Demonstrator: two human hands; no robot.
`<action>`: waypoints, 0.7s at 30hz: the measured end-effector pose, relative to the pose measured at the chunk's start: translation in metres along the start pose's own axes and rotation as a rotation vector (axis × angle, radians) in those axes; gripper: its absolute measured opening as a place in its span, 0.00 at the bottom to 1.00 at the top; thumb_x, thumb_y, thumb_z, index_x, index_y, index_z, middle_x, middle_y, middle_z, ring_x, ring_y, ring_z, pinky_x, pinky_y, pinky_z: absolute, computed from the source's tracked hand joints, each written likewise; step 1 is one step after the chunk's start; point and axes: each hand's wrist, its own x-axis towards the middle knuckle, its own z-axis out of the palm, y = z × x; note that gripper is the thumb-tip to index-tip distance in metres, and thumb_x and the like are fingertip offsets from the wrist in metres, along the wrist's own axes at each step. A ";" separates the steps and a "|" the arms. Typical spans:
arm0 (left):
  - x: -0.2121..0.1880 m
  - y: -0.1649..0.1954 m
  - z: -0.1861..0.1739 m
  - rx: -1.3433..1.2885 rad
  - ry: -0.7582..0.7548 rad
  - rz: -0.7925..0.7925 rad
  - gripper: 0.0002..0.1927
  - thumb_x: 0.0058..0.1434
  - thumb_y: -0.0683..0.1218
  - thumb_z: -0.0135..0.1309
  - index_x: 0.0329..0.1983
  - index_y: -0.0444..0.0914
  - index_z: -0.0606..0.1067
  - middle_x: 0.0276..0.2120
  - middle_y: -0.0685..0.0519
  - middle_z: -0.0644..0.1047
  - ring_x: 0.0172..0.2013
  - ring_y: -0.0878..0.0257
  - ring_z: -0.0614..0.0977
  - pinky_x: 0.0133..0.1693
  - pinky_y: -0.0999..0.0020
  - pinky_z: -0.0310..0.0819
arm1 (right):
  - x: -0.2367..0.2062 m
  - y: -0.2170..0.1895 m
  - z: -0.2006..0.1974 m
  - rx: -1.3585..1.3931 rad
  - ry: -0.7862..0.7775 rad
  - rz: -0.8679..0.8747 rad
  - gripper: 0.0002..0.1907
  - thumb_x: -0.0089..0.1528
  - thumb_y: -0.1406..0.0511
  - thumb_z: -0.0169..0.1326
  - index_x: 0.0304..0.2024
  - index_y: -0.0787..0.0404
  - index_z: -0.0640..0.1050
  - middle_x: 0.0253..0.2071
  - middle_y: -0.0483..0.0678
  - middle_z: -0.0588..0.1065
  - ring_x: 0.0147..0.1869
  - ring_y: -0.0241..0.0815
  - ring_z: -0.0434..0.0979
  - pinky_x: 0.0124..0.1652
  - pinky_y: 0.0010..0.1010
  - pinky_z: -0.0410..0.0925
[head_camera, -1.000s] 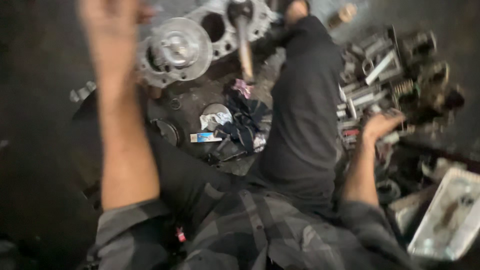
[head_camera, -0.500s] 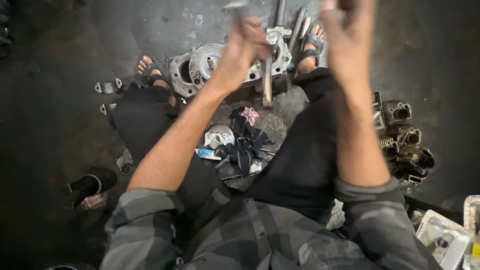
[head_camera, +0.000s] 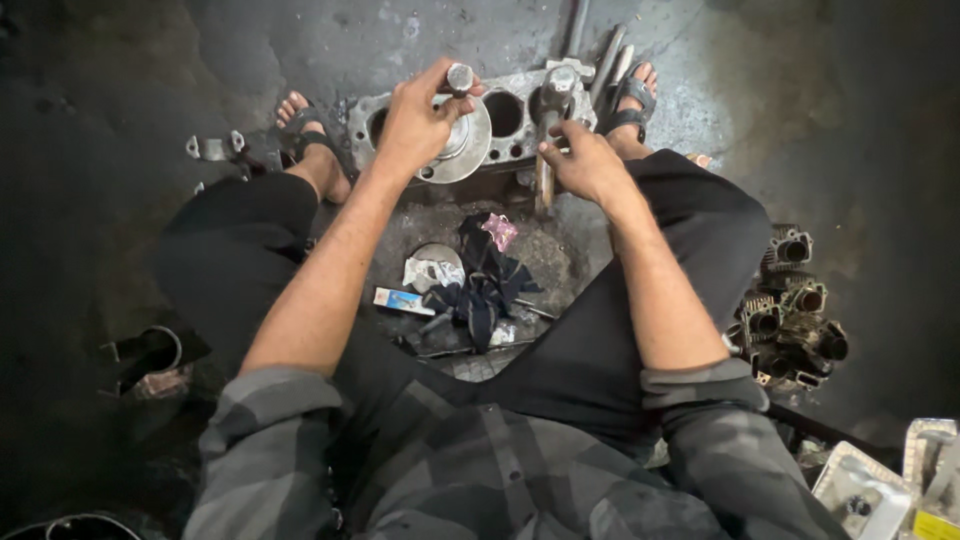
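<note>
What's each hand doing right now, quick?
Left hand: closed around the metal shaft that stands up from the round flanged part.
Right hand: fingers curled at the hammer; a firm grip cannot be told.

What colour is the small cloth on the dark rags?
Pink cloth, clearest in the head view.

Dark, oil-stained concrete floor (head_camera: 780, 90), paler grey patch ahead.
</note>
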 end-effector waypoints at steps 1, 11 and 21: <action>-0.002 -0.003 0.000 0.009 -0.014 -0.014 0.14 0.63 0.30 0.57 0.50 0.34 0.74 0.43 0.49 0.85 0.47 0.62 0.87 0.47 0.67 0.82 | -0.002 -0.005 -0.001 -0.034 -0.008 0.024 0.25 0.66 0.52 0.56 0.56 0.63 0.75 0.50 0.64 0.78 0.57 0.63 0.78 0.55 0.47 0.69; -0.009 -0.036 0.018 -0.140 0.153 -0.095 0.11 0.64 0.36 0.61 0.50 0.34 0.80 0.43 0.54 0.85 0.45 0.68 0.84 0.49 0.71 0.78 | 0.010 -0.023 0.030 -0.117 0.001 0.356 0.35 0.67 0.47 0.54 0.62 0.66 0.62 0.51 0.71 0.75 0.56 0.71 0.76 0.56 0.53 0.67; -0.004 -0.034 0.020 -0.248 0.140 -0.164 0.11 0.65 0.36 0.60 0.51 0.34 0.81 0.40 0.54 0.84 0.43 0.69 0.83 0.49 0.72 0.76 | -0.001 -0.055 0.043 0.609 0.342 0.417 0.26 0.63 0.60 0.60 0.55 0.62 0.62 0.26 0.50 0.74 0.15 0.41 0.71 0.13 0.34 0.65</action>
